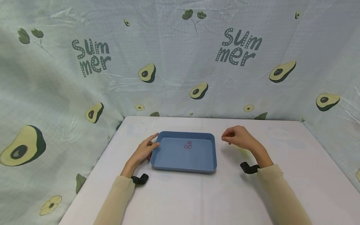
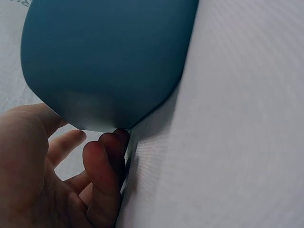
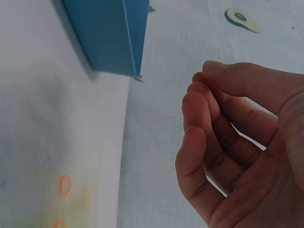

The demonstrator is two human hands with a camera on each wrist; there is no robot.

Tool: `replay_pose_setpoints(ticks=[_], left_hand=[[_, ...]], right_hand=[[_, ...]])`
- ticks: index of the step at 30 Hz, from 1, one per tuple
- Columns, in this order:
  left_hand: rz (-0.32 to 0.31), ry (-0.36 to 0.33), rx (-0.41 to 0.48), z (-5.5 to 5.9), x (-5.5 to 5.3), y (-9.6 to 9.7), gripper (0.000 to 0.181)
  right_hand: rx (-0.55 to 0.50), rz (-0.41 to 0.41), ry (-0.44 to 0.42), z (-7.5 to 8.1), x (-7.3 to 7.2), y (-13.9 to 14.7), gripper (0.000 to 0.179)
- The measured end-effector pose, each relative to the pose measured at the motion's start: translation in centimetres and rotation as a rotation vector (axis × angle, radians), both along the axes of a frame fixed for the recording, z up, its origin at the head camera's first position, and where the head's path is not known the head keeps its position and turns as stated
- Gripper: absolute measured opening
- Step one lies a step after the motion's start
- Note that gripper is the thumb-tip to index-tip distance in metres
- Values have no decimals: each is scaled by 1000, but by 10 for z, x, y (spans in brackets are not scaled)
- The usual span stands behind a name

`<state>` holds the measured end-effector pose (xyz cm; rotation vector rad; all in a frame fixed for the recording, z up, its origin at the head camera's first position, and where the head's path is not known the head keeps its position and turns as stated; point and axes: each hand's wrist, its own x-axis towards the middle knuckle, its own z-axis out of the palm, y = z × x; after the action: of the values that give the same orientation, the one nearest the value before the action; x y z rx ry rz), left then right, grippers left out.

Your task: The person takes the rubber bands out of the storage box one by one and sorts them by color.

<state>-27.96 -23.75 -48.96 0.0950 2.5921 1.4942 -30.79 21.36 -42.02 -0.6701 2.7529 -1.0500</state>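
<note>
A shallow blue tray (image 1: 184, 170) lies on the white table, with three small thin red rings (image 1: 188, 145) close together on its floor. My left hand (image 1: 143, 151) grips the tray at its left side, the thumb over the rim and other fingers curled against the outside wall, as the left wrist view shows. To the right of the tray, my right hand (image 1: 237, 137) hovers over the table. Its thumb and index fingertips meet in a pinch, and the other fingers curl in. Nothing shows between those tips in the right wrist view.
Beneath the right wrist is a yellow patch (image 1: 245, 152) on the table. Thin orange rings (image 3: 65, 185) lie near it in the right wrist view. A cloth (image 1: 174, 53) printed with avocados hangs behind the table and along its sides.
</note>
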Motion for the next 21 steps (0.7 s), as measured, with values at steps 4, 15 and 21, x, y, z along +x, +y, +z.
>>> replay_pose_setpoints(ticks=[4,15,21], left_hand=[[6,3,1,1,0,0,63],[13,10,-3,-1,0,-2,64],[13,13,-3,-1,-1,-1,64]], right_hand=[[-9,21,20,2,-1,-13,17],[-19,100,36,13,-6,-45,12],[10,119,49,18,-8,-63,9]])
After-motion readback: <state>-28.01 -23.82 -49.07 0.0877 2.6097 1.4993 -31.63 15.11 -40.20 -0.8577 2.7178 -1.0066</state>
